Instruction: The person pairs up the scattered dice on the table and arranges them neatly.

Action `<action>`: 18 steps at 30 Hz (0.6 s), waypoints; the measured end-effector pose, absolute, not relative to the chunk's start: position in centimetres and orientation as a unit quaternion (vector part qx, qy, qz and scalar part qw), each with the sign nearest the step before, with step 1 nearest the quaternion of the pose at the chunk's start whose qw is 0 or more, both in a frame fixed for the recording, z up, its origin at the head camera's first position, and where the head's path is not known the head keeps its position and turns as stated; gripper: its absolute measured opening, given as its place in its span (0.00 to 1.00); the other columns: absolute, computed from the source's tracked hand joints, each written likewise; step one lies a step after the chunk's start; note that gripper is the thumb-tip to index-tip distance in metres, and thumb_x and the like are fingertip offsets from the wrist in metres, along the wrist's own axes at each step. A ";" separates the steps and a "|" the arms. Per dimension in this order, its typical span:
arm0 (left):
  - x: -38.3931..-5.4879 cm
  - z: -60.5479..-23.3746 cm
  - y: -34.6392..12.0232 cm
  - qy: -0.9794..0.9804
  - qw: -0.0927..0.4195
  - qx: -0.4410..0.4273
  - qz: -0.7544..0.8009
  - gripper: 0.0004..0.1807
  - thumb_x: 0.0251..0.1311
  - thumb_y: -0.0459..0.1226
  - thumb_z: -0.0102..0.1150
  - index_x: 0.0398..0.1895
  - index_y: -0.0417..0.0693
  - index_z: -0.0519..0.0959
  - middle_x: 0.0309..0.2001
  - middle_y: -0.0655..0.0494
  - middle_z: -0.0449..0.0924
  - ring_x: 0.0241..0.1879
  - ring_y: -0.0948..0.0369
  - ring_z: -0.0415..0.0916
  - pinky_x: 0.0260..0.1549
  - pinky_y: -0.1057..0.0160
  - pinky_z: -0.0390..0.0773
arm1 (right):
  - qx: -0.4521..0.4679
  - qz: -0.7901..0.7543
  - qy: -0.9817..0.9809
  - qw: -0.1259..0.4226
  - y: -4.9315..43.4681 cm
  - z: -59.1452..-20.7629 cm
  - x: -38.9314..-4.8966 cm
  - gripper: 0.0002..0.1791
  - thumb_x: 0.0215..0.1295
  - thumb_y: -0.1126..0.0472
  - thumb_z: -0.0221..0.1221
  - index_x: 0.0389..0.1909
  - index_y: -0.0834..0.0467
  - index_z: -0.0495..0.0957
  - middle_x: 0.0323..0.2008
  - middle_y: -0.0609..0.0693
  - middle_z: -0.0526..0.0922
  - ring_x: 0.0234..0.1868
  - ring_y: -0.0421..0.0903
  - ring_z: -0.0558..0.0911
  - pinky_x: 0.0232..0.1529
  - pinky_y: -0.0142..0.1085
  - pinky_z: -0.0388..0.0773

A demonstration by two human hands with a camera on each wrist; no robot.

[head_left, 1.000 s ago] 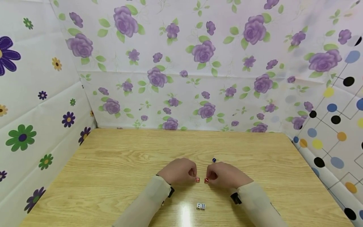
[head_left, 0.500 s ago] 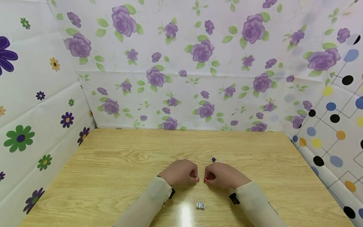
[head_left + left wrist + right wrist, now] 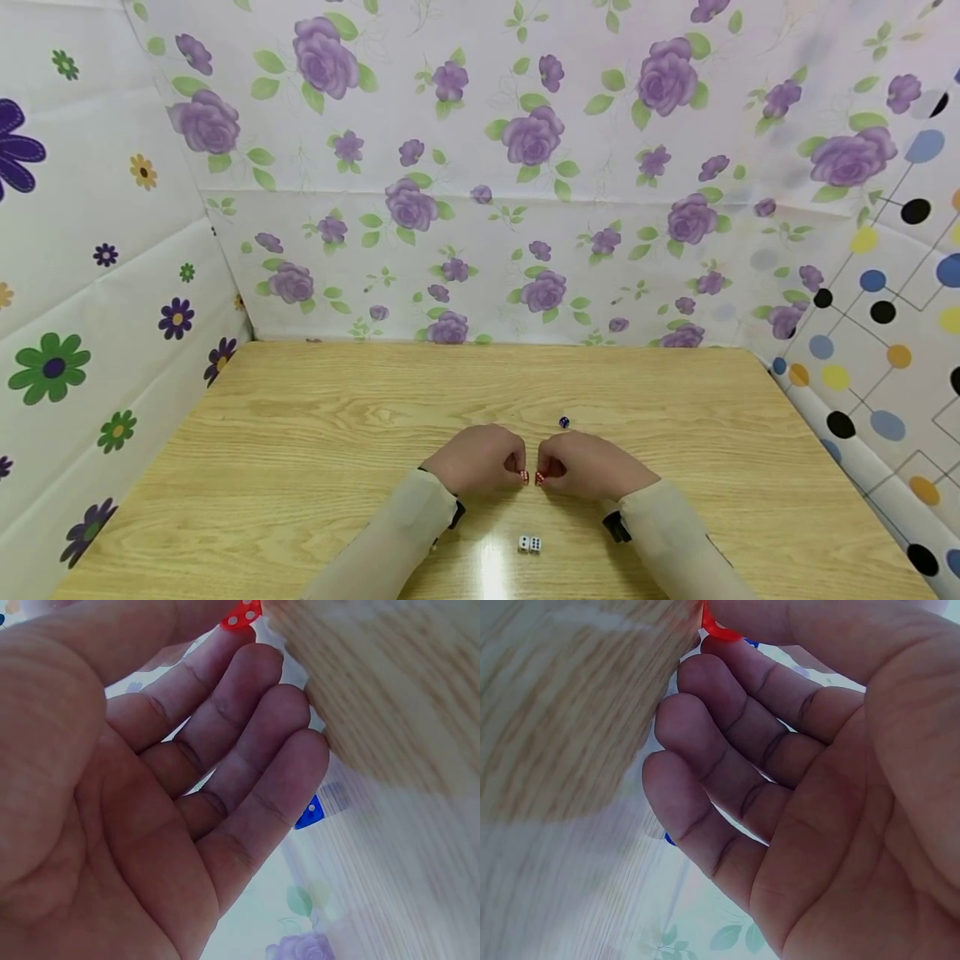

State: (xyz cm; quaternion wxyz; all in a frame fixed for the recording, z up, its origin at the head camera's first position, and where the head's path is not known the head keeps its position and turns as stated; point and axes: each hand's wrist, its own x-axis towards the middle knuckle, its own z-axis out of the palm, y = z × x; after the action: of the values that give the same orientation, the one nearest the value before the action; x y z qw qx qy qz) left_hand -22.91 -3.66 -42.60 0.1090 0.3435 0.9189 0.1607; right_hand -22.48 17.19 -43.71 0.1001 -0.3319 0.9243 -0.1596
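My left hand (image 3: 483,460) pinches a red die (image 3: 524,477) between thumb and index finger. In the left wrist view that red die (image 3: 241,615) shows white dots at the fingertips, partly cut off by the top edge. Facing it, my right hand (image 3: 592,463) pinches a second red die (image 3: 539,478), mostly covered by the fingers in the right wrist view. A narrow gap separates the two red dice, low over the wooden table (image 3: 337,417). Beyond the right hand lies a dark blue die (image 3: 564,422).
Two white dice (image 3: 529,544) with dark dots sit side by side on the table, nearer to me than the hands. Flower-printed cloth (image 3: 480,250) walls off the back, with patterned sheets at the left and right sides.
Both hands have moved slightly toward each other, bringing the red dice nearer together. The right hand's red die has tilted in its fingers. The white and blue dice stay where they were.
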 end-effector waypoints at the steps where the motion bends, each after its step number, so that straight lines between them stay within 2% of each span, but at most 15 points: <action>1: -22.9 -42.6 -3.6 0.919 0.111 0.343 0.161 0.06 0.56 0.44 0.66 0.26 0.61 0.78 0.24 0.72 0.73 0.24 0.70 0.69 0.28 0.69 0.71 | -0.333 -0.159 0.924 0.099 17.2 -43.7 -22.5 0.05 0.61 0.54 0.63 0.28 0.44 0.76 0.24 0.34 0.72 0.24 0.33 0.70 0.28 0.30 0.69; 7: -22.9 -42.4 -3.9 0.914 0.120 0.342 0.182 0.03 0.56 0.42 0.66 0.30 0.59 0.80 0.26 0.72 0.74 0.26 0.71 0.71 0.30 0.69 0.73 | -0.320 -0.167 0.926 0.109 17.4 -43.5 -22.4 0.03 0.60 0.55 0.63 0.29 0.45 0.78 0.25 0.34 0.73 0.25 0.33 0.71 0.29 0.31 0.70; 18: -23.2 -42.7 -3.9 0.913 0.117 0.343 0.186 0.04 0.54 0.42 0.67 0.28 0.61 0.79 0.25 0.72 0.74 0.25 0.71 0.70 0.29 0.69 0.72 | -0.310 -0.167 0.929 0.112 17.5 -43.4 -22.4 0.04 0.60 0.54 0.63 0.28 0.44 0.77 0.24 0.34 0.73 0.25 0.34 0.71 0.29 0.31 0.70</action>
State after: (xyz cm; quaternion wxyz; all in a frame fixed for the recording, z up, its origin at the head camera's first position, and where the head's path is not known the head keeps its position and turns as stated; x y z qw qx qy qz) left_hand -23.19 -3.91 -42.69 0.1169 0.3431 0.9133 0.1856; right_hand -22.38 17.46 -43.44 0.1117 -0.3100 0.9293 -0.1669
